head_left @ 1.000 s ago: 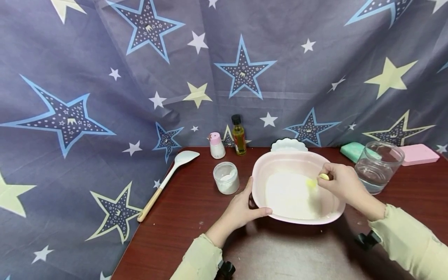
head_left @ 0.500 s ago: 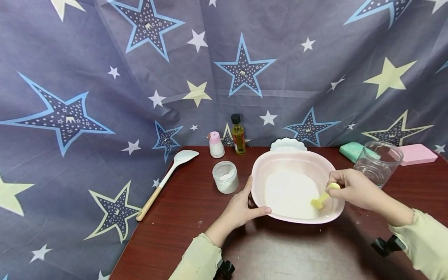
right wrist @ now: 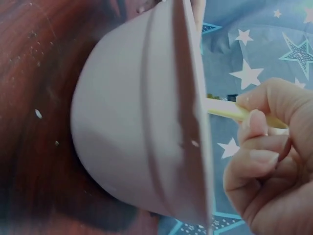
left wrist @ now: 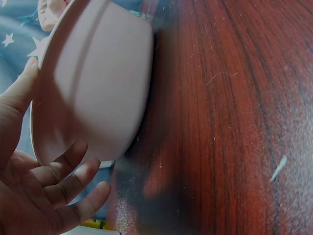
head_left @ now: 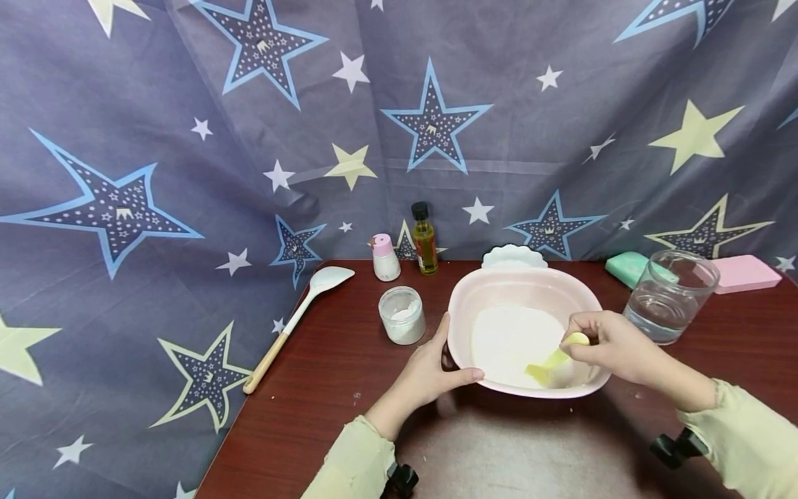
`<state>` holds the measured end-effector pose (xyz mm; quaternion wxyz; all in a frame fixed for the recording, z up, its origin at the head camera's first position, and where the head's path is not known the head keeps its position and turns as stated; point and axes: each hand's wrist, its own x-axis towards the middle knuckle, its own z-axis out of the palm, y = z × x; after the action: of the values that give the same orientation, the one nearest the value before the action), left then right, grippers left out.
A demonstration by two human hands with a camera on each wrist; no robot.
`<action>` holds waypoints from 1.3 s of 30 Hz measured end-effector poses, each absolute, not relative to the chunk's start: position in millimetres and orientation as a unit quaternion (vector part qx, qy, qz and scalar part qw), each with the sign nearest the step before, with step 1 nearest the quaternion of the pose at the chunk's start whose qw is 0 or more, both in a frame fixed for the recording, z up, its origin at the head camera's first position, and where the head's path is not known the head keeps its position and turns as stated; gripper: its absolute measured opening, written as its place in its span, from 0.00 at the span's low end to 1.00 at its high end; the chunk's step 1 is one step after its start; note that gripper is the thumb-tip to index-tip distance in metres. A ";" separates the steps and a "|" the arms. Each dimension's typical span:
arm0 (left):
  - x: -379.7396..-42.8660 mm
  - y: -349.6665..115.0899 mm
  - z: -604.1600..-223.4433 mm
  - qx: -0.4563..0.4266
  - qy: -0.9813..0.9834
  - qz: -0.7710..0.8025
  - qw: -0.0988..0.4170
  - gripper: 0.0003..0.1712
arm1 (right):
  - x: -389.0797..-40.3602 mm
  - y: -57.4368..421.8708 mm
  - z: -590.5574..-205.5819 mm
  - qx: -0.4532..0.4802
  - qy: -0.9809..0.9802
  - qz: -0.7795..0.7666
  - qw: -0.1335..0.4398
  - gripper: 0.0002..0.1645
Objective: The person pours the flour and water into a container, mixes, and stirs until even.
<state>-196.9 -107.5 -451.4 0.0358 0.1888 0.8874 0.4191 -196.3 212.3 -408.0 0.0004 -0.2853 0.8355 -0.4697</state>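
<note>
A pale pink basin (head_left: 464, 305) with a white layer in its bottom stands on the table. My left hand (head_left: 427, 371) holds the basin's near left corner, thumb on the rim and fingers along the outer wall (left wrist: 107, 78). Over the basin's right side, my right hand (head_left: 614, 346) pinches a small yellow spoon (head_left: 557, 357) by its handle. The spoon's wide, blurred head is down at the white contents. In the right wrist view the yellow handle (right wrist: 227, 108) runs between thumb and fingers, past the basin rim.
Left of the basin stands a jar of white powder (head_left: 402, 316), with a pink-capped shaker (head_left: 386, 260) and an oil bottle (head_left: 425, 239) behind. A white ladle (head_left: 299, 319) lies farther left. At right are a glass of water (head_left: 670, 298), a green block (head_left: 626, 268) and a pink block (head_left: 745, 274).
My right hand has swept the spoon through the basin, first toward me and right, then back left along the near side. My left hand has stayed on the rim.
</note>
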 end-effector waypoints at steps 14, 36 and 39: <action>-197.3 -107.2 -452.0 0.199 0.887 0.416 0.027 0.64 | -208.3 192.3 -421.3 -0.272 0.856 -0.431 -0.093 0.14; -196.5 -107.3 -453.0 0.194 0.881 0.429 0.033 0.65 | -231.9 178.8 -420.7 -0.203 0.908 -0.322 -0.176 0.14; -197.0 -107.7 -452.8 0.196 0.882 0.428 0.029 0.65 | -229.0 186.4 -416.8 -0.181 0.919 -0.309 -0.166 0.13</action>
<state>-197.0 -107.7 -452.8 0.0291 0.1963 0.8816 0.4282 -229.0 186.4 -416.8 -0.1663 -0.1815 0.9185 -0.3094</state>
